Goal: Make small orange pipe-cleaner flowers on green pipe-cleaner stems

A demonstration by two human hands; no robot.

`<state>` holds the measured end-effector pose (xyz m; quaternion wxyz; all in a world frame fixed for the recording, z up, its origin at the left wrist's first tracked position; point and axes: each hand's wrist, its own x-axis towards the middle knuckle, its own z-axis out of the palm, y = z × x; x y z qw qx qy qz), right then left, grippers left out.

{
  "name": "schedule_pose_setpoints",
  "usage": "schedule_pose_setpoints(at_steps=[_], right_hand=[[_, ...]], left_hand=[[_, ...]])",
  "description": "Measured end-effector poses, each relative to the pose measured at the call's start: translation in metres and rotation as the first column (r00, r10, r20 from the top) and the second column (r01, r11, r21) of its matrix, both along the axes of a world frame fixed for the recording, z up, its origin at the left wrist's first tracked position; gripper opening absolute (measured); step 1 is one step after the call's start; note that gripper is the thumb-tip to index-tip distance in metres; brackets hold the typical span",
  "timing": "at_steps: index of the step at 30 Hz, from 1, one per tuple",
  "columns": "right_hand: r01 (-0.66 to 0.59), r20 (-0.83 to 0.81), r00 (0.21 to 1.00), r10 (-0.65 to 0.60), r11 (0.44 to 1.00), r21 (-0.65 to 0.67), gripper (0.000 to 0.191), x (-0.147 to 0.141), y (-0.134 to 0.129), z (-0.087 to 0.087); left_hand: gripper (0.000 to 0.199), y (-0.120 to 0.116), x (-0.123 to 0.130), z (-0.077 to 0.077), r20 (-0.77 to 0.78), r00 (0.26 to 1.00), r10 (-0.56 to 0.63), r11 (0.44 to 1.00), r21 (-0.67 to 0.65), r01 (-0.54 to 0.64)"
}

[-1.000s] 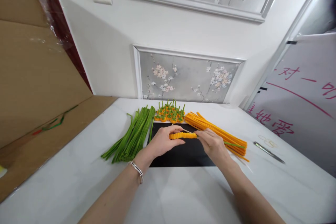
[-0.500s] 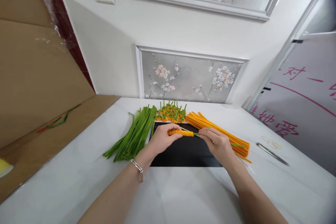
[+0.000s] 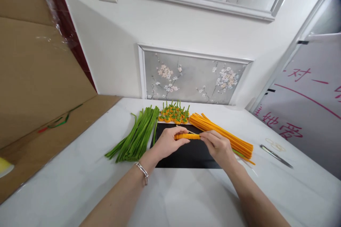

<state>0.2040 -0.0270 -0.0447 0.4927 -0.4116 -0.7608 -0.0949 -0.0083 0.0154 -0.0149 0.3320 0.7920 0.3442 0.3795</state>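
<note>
Between my hands, above a black mat (image 3: 183,154), is a tightly coiled orange pipe cleaner (image 3: 188,136). My left hand (image 3: 170,142) is closed around its left part, thumb below and fingers above. My right hand (image 3: 217,143) pinches at the coil's right end. A green pipe cleaner (image 3: 238,153) shows its tail behind the right hand; the part inside the fingers is hidden. A thin pale stick (image 3: 192,132) shows just above the coil, partly covered by the fingers.
Loose green pipe cleaners (image 3: 140,133) lie left of the mat, an orange bundle (image 3: 223,134) right. Behind it stand several small orange pieces with green stems (image 3: 174,113). Tweezers (image 3: 276,156) and rubber bands (image 3: 275,144) lie at far right. A wall (image 3: 119,60) closes the back.
The green length between the coil and my right fingers is no longer visible; the fingertips now meet the coil's end. The coil has shifted slightly right, and the green tail has dropped lower.
</note>
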Motion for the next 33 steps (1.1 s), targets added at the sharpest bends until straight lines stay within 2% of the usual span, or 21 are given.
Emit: schedule_pose_setpoints(at_steps=[3, 6, 11, 19, 28, 33], right_hand=[[0.004, -0.008, 1.000, -0.005, 1.000, -0.022, 0.018, 0.005, 0.002, 0.000], [0.005, 0.015, 1.000, -0.004, 1.000, -0.022, 0.020, 0.010, 0.003, -0.001], [0.049, 0.034, 0.998, -0.048, 0.999, -0.022, 0.017, 0.017, 0.005, -0.004], [0.038, 0.031, 0.999, -0.037, 0.999, -0.010, 0.016, 0.016, 0.006, -0.006], [0.020, 0.015, 1.000, -0.020, 1.000, -0.001, 0.017, 0.008, 0.004, -0.003], [0.062, -0.021, 0.998, -0.062, 0.998, -0.005, 0.018, 0.015, 0.006, -0.004]], left_hand=[[0.027, 0.005, -0.003, -0.001, 0.057, 0.998, -0.005, 0.999, -0.036, 0.007], [0.020, 0.009, -0.005, -0.003, 0.084, 0.996, 0.026, 0.999, -0.022, -0.024], [0.017, 0.011, -0.007, -0.003, 0.087, 0.994, 0.067, 0.997, 0.033, -0.070], [0.017, 0.013, -0.005, -0.009, 0.075, 0.994, 0.079, 0.997, 0.009, -0.080], [0.019, 0.010, -0.004, -0.008, 0.095, 0.995, 0.040, 0.997, -0.073, -0.033], [0.030, 0.011, -0.005, -0.005, 0.177, 0.984, -0.009, 0.994, -0.103, 0.028]])
